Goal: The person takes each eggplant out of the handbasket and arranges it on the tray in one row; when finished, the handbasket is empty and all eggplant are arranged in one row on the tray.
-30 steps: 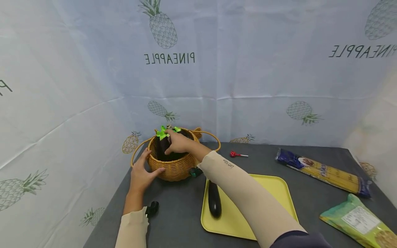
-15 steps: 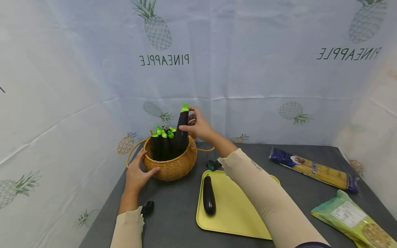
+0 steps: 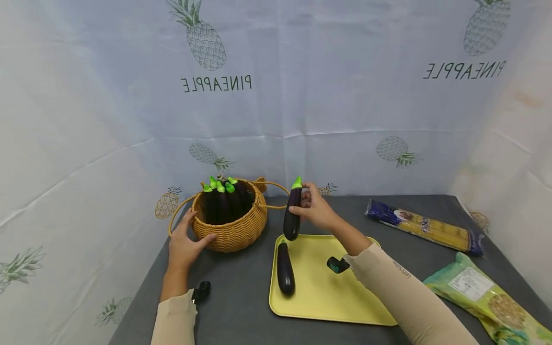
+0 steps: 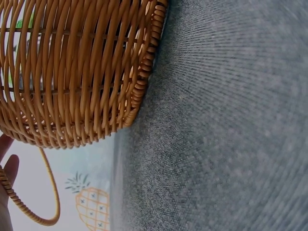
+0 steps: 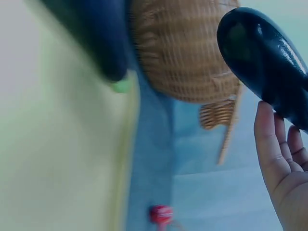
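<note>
My right hand (image 3: pixel 316 208) pinches a dark purple eggplant (image 3: pixel 292 218) with a bright green stem. It hangs nearly upright over the tray's back left corner. In the right wrist view my fingers (image 5: pixel 269 139) lie along the glossy held eggplant (image 5: pixel 255 53). A second eggplant (image 3: pixel 285 270) lies along the left side of the yellow tray (image 3: pixel 332 304). Several more eggplants (image 3: pixel 222 206) stand stems up inside the wicker basket (image 3: pixel 233 238). My left hand (image 3: pixel 182 247) rests against the basket's left side, thumb spread across its front and fingers by the rim.
Behind the tray lies a red lollipop (image 5: pixel 161 214), seen in the right wrist view. At the right are a pack of spaghetti (image 3: pixel 424 226) and a green snack bag (image 3: pixel 483 292). A pineapple-print cloth (image 3: pixel 327 105) hangs behind the dark table (image 3: pixel 241 292).
My right hand has drawn an eggplant up out of the basket and carried it right and down over the tray. My left hand has stayed at the basket's side.
</note>
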`<action>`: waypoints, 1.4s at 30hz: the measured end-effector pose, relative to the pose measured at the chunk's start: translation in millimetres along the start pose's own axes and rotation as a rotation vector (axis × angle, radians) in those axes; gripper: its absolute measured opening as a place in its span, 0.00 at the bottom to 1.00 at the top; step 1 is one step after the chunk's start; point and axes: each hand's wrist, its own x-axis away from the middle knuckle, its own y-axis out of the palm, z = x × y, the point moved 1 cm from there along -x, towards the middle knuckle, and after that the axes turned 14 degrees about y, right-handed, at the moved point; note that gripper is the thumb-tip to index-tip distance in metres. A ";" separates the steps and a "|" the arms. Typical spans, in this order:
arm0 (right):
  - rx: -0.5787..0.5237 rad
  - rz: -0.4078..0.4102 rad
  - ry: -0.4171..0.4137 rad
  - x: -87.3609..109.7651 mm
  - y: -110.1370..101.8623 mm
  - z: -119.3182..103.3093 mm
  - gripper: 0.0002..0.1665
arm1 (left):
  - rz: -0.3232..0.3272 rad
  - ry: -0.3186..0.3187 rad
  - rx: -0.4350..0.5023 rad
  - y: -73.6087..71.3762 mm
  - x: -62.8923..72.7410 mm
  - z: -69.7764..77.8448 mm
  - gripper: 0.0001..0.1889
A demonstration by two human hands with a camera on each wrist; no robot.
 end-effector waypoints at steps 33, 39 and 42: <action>0.092 -0.036 0.333 57.1 44.1 89.3 0.49 | -0.025 -0.042 -0.024 -0.2 1.0 0.7 0.48; 0.135 -0.018 0.321 58.1 44.8 89.0 0.49 | -0.021 -0.032 -0.023 0.0 0.4 0.4 0.48; 0.130 -0.020 0.315 58.7 42.8 88.0 0.49 | -0.019 -0.028 -0.020 0.4 0.6 -0.8 0.48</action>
